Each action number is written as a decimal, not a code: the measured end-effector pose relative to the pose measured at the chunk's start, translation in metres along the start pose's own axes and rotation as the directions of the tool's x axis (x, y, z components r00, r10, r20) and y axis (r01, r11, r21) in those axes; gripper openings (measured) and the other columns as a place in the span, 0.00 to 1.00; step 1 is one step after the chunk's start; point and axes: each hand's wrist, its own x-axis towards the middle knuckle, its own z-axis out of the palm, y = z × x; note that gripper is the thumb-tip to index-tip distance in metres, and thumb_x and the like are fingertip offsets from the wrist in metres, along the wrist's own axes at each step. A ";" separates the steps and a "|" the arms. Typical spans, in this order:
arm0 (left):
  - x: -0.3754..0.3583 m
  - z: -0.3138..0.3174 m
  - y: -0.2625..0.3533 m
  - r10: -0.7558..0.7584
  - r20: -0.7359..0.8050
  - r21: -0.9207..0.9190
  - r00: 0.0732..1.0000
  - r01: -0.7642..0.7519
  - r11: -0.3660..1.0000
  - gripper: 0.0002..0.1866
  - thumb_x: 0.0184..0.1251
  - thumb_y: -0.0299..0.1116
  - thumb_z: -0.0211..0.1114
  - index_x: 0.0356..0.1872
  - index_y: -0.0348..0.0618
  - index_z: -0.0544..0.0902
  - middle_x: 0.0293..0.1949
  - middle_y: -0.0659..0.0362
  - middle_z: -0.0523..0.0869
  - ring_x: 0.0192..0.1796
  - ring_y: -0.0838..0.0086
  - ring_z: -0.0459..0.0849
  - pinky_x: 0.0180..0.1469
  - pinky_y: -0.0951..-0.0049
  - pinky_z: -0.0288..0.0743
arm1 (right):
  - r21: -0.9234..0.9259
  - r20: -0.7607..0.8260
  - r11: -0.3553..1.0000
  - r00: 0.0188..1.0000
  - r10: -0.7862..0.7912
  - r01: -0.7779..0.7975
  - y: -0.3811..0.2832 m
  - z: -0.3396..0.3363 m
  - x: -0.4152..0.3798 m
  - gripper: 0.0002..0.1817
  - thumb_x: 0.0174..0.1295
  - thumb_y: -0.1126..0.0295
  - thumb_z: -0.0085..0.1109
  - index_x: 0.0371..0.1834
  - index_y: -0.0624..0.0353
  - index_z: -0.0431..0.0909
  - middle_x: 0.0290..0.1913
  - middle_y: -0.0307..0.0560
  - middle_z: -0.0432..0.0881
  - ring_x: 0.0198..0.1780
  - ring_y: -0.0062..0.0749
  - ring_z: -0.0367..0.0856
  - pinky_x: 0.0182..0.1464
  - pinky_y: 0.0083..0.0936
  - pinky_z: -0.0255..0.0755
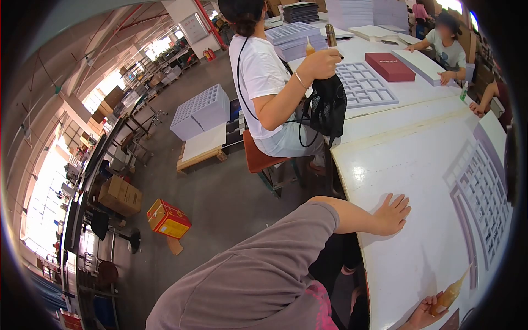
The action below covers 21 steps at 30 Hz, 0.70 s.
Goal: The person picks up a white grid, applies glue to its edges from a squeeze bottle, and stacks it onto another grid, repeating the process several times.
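My left hand (391, 215) lies flat on the white tabletop (385, 264), fingers spread, with nothing in it. At the lower right my right hand (422, 315) is wrapped round a squeeze bottle (448, 297) of amber liquid, probably glue. Its thin nozzle points up and away from my palm. Beyond the bottle, near the right edge of the view, a white gridded tray insert (484, 201) with many compartments rests on the table. A long pale strip (466, 236) runs along its near side.
A seated co-worker (269, 82) in white raises a hand near another amber bottle (309, 48); a black mesh bag (330, 107) hangs there. Another gridded insert (363, 83) and a red box (389, 67) are on the far table. Stacked inserts (203, 110) stand on a pallet.
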 end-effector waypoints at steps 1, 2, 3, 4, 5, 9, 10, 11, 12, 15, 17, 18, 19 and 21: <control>0.000 0.000 0.000 -0.001 -0.002 -0.001 1.000 0.001 1.000 0.25 0.67 0.41 0.45 0.61 0.39 0.64 0.66 0.48 0.60 0.71 0.58 0.52 0.68 0.47 0.45 | 0.002 -0.011 1.000 1.000 -0.003 0.003 0.000 -0.001 0.001 0.35 0.51 0.44 0.58 0.51 0.64 0.73 0.37 0.53 0.79 0.25 0.34 0.72 0.29 0.28 0.67; 0.000 0.000 0.000 -0.002 -0.004 -0.003 1.000 0.002 1.000 0.24 0.67 0.41 0.45 0.61 0.39 0.64 0.66 0.48 0.60 0.71 0.58 0.52 0.68 0.47 0.45 | -0.010 -0.009 1.000 1.000 -0.008 0.008 0.000 -0.002 0.001 0.35 0.50 0.44 0.58 0.52 0.64 0.73 0.37 0.53 0.79 0.25 0.35 0.73 0.29 0.28 0.67; 0.000 0.000 0.000 -0.004 -0.008 -0.003 1.000 0.004 1.000 0.24 0.66 0.41 0.45 0.61 0.39 0.64 0.66 0.48 0.60 0.71 0.58 0.52 0.68 0.47 0.45 | -0.022 -0.007 1.000 1.000 -0.013 0.012 -0.001 -0.003 0.001 0.35 0.50 0.44 0.59 0.52 0.64 0.72 0.37 0.54 0.79 0.26 0.35 0.73 0.29 0.29 0.68; 0.000 0.001 0.000 0.000 -0.017 -0.005 1.000 0.000 1.000 0.24 0.66 0.41 0.45 0.61 0.39 0.64 0.66 0.48 0.60 0.71 0.58 0.52 0.68 0.47 0.45 | -0.034 -0.004 0.999 1.000 -0.017 0.017 0.000 -0.001 0.000 0.35 0.50 0.44 0.59 0.52 0.64 0.72 0.37 0.54 0.80 0.26 0.35 0.74 0.28 0.29 0.68; 0.000 0.003 -0.001 0.005 -0.026 -0.007 1.000 -0.005 1.000 0.24 0.66 0.41 0.46 0.60 0.39 0.64 0.66 0.48 0.60 0.71 0.58 0.52 0.68 0.47 0.45 | -0.035 0.012 0.999 1.000 -0.016 0.016 0.000 0.000 -0.001 0.36 0.50 0.44 0.59 0.53 0.64 0.72 0.37 0.54 0.80 0.26 0.36 0.74 0.29 0.29 0.68; -0.001 0.003 -0.001 0.012 -0.044 -0.005 0.999 -0.012 1.000 0.24 0.66 0.40 0.46 0.60 0.39 0.65 0.65 0.48 0.61 0.70 0.58 0.52 0.67 0.47 0.46 | -0.027 0.078 1.000 0.997 0.008 -0.006 -0.001 -0.002 0.000 0.37 0.50 0.44 0.59 0.54 0.65 0.71 0.37 0.56 0.80 0.27 0.36 0.75 0.31 0.29 0.69; -0.001 0.004 -0.001 0.013 -0.048 -0.006 0.999 -0.013 1.000 0.24 0.66 0.40 0.46 0.60 0.39 0.65 0.65 0.48 0.61 0.70 0.58 0.52 0.67 0.47 0.46 | -0.022 0.096 1.000 0.995 0.020 -0.018 -0.001 -0.001 0.000 0.37 0.50 0.44 0.59 0.55 0.65 0.70 0.38 0.56 0.80 0.27 0.36 0.75 0.31 0.29 0.69; 0.000 0.006 -0.002 0.013 -0.052 -0.006 0.999 -0.014 1.000 0.24 0.66 0.40 0.46 0.60 0.39 0.65 0.65 0.48 0.61 0.70 0.58 0.52 0.67 0.47 0.46 | -0.031 0.091 0.999 0.996 0.017 -0.014 -0.001 -0.001 -0.001 0.38 0.50 0.44 0.59 0.55 0.65 0.70 0.38 0.57 0.80 0.27 0.36 0.75 0.31 0.29 0.69; 0.000 0.008 -0.002 0.014 -0.057 -0.005 0.998 -0.014 1.000 0.24 0.66 0.40 0.47 0.60 0.39 0.65 0.65 0.48 0.61 0.70 0.58 0.53 0.67 0.47 0.46 | -0.040 0.087 0.999 0.996 0.014 -0.011 -0.001 0.000 -0.002 0.38 0.49 0.45 0.60 0.56 0.65 0.69 0.38 0.57 0.79 0.27 0.36 0.74 0.31 0.29 0.69; 0.001 0.009 -0.002 0.012 -0.063 -0.011 0.998 -0.013 1.000 0.24 0.66 0.40 0.47 0.60 0.39 0.65 0.65 0.48 0.61 0.70 0.57 0.53 0.67 0.47 0.46 | -0.024 0.085 0.999 0.996 0.028 -0.026 -0.003 -0.006 0.002 0.39 0.49 0.45 0.60 0.57 0.65 0.68 0.40 0.58 0.79 0.27 0.36 0.73 0.31 0.29 0.68; 0.001 0.009 -0.003 0.016 -0.069 -0.008 0.997 -0.017 1.000 0.24 0.66 0.40 0.47 0.60 0.39 0.65 0.65 0.48 0.61 0.70 0.57 0.53 0.67 0.47 0.46 | -0.015 0.089 1.000 0.996 0.022 -0.021 0.000 -0.001 0.000 0.39 0.49 0.46 0.60 0.58 0.64 0.68 0.42 0.58 0.79 0.27 0.35 0.73 0.31 0.29 0.68; 0.001 0.009 -0.003 0.018 -0.072 -0.007 0.997 -0.019 1.000 0.24 0.66 0.40 0.47 0.60 0.39 0.65 0.65 0.48 0.61 0.70 0.57 0.53 0.67 0.47 0.46 | -0.019 0.090 1.000 0.996 0.009 -0.007 0.001 0.002 -0.002 0.39 0.48 0.46 0.60 0.57 0.64 0.68 0.42 0.58 0.79 0.26 0.35 0.72 0.31 0.29 0.67; 0.000 0.010 -0.003 0.019 -0.075 -0.008 0.997 -0.020 1.000 0.24 0.66 0.40 0.47 0.59 0.39 0.65 0.65 0.48 0.61 0.70 0.57 0.53 0.67 0.47 0.46 | -0.024 0.092 1.000 0.996 -0.004 0.007 0.001 0.005 -0.003 0.39 0.48 0.46 0.61 0.57 0.64 0.68 0.43 0.58 0.79 0.26 0.35 0.72 0.31 0.29 0.67; 0.000 0.009 -0.003 0.023 -0.079 -0.008 0.997 -0.023 1.000 0.24 0.66 0.40 0.47 0.59 0.39 0.65 0.65 0.48 0.61 0.70 0.57 0.53 0.67 0.47 0.46 | 0.016 0.066 1.000 0.998 0.024 -0.025 -0.003 -0.008 0.004 0.37 0.49 0.45 0.60 0.57 0.62 0.70 0.44 0.57 0.79 0.26 0.35 0.72 0.30 0.29 0.67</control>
